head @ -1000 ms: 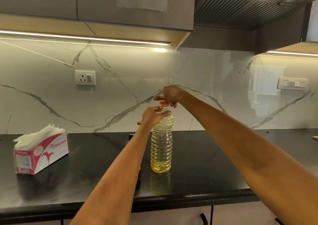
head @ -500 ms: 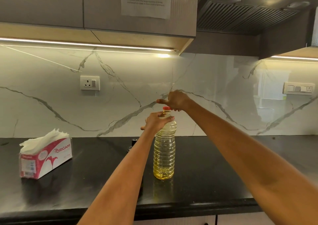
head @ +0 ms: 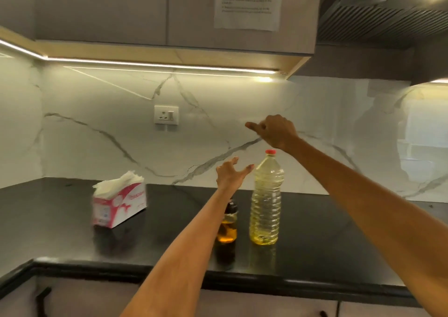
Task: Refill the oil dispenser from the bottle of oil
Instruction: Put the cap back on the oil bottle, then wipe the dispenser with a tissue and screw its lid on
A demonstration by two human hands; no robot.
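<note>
While it stands upright on the black countertop (head: 315,239), the bottle of oil (head: 266,202) has nobody touching it: 1 clear ribbed plastic bottle, red cap (head: 270,151) on, pale yellow oil inside, fill level hard to read. Just beside it on the left stands 1 oil dispenser (head: 228,222), smaller, dark top, amber oil low in the glass, partly hidden behind the left forearm.

2 hands in view, neither holding anything. Left hand (head: 230,175) hovers just left of the bottle's shoulder, fingers spread & relaxed, thumb pointing toward the bottle w/ a visible gap between. Right hand (head: 276,130) is above & slightly behind the cap, apart from it; fingers curled in toward the palm, one digit sticking out to the left, nothing seen in the grip.

Further left, well apart from the bottles: 1 red-and-white tissue box (head: 120,206), white tissues sticking out the top, print blurred.

Counter is glossy black & turns a corner at the left. Behind it a white marble-look backsplash (head: 97,103) w/ grey veins, 1 wall socket (head: 166,114). Above: grey cabinets w/ an LED strip (head: 157,65) underneath, 1 printed paper sheet (head: 248,1) stuck on a door (text unreadable), range hood (head: 388,13) at upper right. Cabinet fronts w/ dark handles below the counter edge.
</note>
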